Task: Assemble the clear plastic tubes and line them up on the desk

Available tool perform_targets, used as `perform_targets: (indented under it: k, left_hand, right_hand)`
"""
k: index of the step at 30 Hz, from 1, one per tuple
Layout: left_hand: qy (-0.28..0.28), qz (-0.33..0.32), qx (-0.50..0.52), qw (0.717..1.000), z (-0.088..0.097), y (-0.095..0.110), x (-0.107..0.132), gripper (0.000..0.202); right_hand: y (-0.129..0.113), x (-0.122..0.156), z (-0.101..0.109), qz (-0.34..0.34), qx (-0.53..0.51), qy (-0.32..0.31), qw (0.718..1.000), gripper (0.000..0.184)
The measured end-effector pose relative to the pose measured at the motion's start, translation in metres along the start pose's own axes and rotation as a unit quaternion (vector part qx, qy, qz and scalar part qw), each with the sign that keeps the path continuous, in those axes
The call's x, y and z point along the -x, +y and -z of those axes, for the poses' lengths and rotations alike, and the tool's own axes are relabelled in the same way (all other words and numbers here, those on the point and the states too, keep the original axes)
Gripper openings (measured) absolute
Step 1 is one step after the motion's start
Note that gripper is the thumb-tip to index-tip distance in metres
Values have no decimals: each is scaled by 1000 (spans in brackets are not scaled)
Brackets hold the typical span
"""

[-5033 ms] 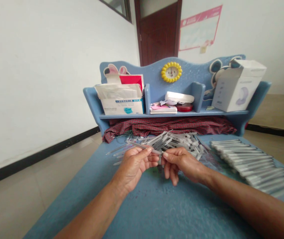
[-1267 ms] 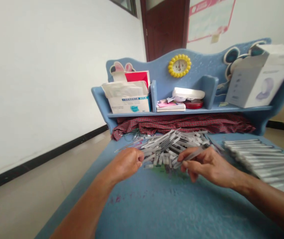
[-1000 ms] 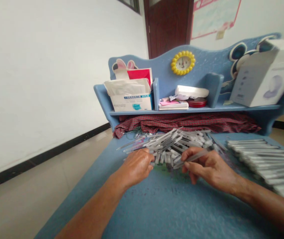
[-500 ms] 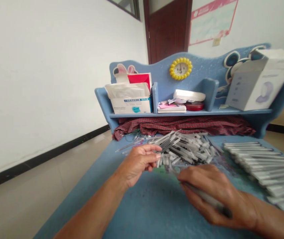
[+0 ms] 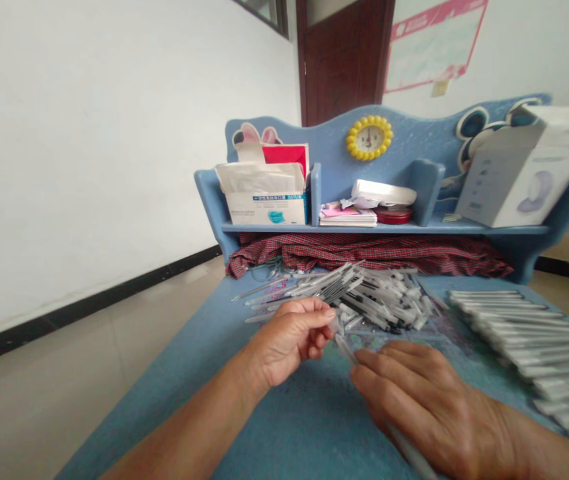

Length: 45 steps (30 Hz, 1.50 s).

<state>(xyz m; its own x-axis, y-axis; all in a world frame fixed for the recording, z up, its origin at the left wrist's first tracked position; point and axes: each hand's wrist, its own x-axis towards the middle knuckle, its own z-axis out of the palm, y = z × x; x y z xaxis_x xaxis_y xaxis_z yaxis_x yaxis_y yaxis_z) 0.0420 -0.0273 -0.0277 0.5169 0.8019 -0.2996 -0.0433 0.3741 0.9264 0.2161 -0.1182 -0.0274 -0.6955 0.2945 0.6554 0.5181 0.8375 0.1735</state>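
Observation:
My left hand (image 5: pixel 292 340) is closed in a pinch on a small translucent piece that looks like a pen cap (image 5: pixel 335 323); the fingers partly cover it. My right hand (image 5: pixel 427 403) is wrapped round a translucent pen (image 5: pixel 346 349). The pen's tapered end points up and left, just short of the cap, and its other end comes out below the palm. Whether pen and cap touch, I cannot tell. Right behind both hands lies a loose pile of clear and black pen parts (image 5: pixel 384 297).
Pens (image 5: pixel 529 340) lie side by side in a long row on the right of the blue tabletop (image 5: pixel 284 427). At the back a checked cloth (image 5: pixel 364 252) is bunched under a shelf (image 5: pixel 414 229) bearing a mask box (image 5: pixel 267 205) and a large white box (image 5: pixel 519 173).
My left hand has shifted slightly right, toward the pen. The pen in my right hand has turned, its tapered end now out in front by the left fingertips.

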Motion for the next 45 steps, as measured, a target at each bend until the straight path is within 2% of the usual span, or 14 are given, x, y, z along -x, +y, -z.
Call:
perform_targets:
  k: [7,15,21,27,34,37,40,42,44,45]
  left_hand:
    - [-26,16,10,999,-2,-2,1,19]
    - [-74,48,49,995,-6,-9,1,16]
    - [-87,37,110,989,-8,-17,0,15]
    - [-59,45,107,991,-14,-20,1,18]
    - [-25,44,72,996,-12,-21,-4,17]
    - [-3,38,41,998,-14,-20,-6,20]
    - [-1,16,10,1000,-17,-17,-6,28]
    - [-1,-4,-15,1000,-17,-13,-5,32]
    - [3,-17,-46,999,-15,-9,-5,34]
    - [5,-22,-65,998,-14,-8,-4,34]
  right_hand:
    - [3,1,-1,-6,-10,-16,1000,26]
    - [2,1,2,-30,-18,8,999,23]
    - [1,-5,7,6,20,7,1000,40]
    - [3,-5,3,21,15,-10,1000,43]
    - [12,-1,-13,-10,-4,-54,998,33]
    - [13,-2,-11,-22,11,-60,998,29]
    - [16,-9,5,-46,44,-109,992,24]
    - [26,-12,22,-103,97,-178,974,19]
    - [45,-7,41,-204,163,-266,928,16]
    - [59,-1,49,-262,191,-311,893,17]
